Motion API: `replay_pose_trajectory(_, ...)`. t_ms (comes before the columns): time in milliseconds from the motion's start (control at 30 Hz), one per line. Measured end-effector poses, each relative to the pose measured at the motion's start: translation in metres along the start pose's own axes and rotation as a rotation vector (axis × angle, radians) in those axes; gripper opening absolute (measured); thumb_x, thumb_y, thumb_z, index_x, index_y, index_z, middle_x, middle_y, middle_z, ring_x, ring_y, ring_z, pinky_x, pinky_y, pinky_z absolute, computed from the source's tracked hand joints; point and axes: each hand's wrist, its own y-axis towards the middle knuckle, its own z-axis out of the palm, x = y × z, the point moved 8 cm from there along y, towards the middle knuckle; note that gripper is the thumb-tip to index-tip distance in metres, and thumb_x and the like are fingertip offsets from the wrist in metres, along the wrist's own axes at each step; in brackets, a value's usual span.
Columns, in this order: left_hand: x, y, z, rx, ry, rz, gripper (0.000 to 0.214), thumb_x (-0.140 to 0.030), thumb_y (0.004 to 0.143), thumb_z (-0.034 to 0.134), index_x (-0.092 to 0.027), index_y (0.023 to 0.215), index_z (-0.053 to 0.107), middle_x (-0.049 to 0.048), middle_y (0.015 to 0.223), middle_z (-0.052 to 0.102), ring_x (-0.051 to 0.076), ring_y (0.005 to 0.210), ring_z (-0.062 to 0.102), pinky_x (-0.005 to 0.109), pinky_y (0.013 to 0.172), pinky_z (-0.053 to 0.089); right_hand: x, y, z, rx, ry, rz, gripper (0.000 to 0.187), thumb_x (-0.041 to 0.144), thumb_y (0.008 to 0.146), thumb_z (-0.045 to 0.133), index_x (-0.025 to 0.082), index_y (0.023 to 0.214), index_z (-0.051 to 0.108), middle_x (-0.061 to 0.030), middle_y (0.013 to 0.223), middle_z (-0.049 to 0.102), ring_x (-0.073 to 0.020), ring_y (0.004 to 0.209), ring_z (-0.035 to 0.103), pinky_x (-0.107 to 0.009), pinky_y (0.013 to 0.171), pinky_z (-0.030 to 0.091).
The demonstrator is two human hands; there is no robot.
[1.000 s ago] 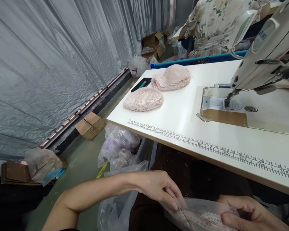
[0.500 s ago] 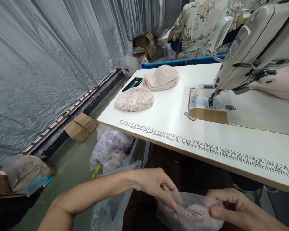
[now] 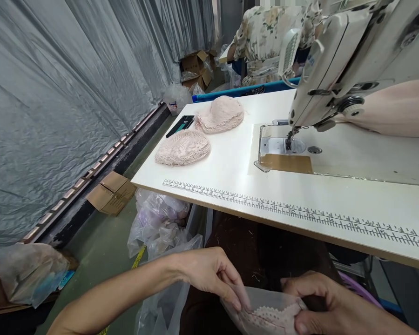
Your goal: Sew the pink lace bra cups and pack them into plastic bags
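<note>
Your left hand (image 3: 216,277) is narrowed to a pinch, thumb and fingers on one side of a pale pink lace-and-mesh piece (image 3: 268,318); your right hand (image 3: 321,302) grips its other side, thumb over the lace. The piece sits below the near edge of the white sewing table (image 3: 226,170), not on it. Beyond that edge's printed ruler (image 3: 258,204), a lace stack (image 3: 182,147) lies by the table's left edge, with a pile of pink cups (image 3: 220,114) and a flat black-and-green item (image 3: 180,126) toward the far-left corner. The sewing machine (image 3: 326,70) stands to the right, pink cloth (image 3: 398,109) beside it.

As I judge it, the slack mesh could slip from a light pinch, or uneven pulling from your two sides could pucker the scalloped trim or stretch it askew.

Compared with a second ago, your view swings right: the stacks appear further left, more of the machine and pink cloth shows, and both hands keep the same piece.
</note>
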Motion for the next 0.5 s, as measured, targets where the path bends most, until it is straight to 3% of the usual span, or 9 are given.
replay_pose_trajectory(233,-0.007,0.000,0.006,0.039,0.018,0.036,0.045,-0.052,0.060,0.076,-0.016,0.088,0.074,-0.0008,0.069,0.069,0.010,0.068,0.065,0.015,0.074,0.050,0.003,0.003,0.004,0.046,0.123,-0.035,0.025,0.042,0.073,0.070,0.018,0.065,0.066,0.0016,0.070,0.057,-0.0130,0.070,0.051,-0.022,0.067,0.039)
replay_pose_trajectory(500,-0.010,-0.002,0.005,-0.013,0.164,0.035,0.042,-0.050,0.067,0.073,-0.017,0.093,0.073,0.0002,0.075,0.071,0.016,0.079,0.068,0.021,0.077,0.052,0.004,0.000,0.006,0.060,0.063,-0.031,0.026,0.043,0.077,0.065,0.018,0.071,0.064,0.0002,0.075,0.060,-0.0140,0.074,0.054,-0.024,0.070,0.040)
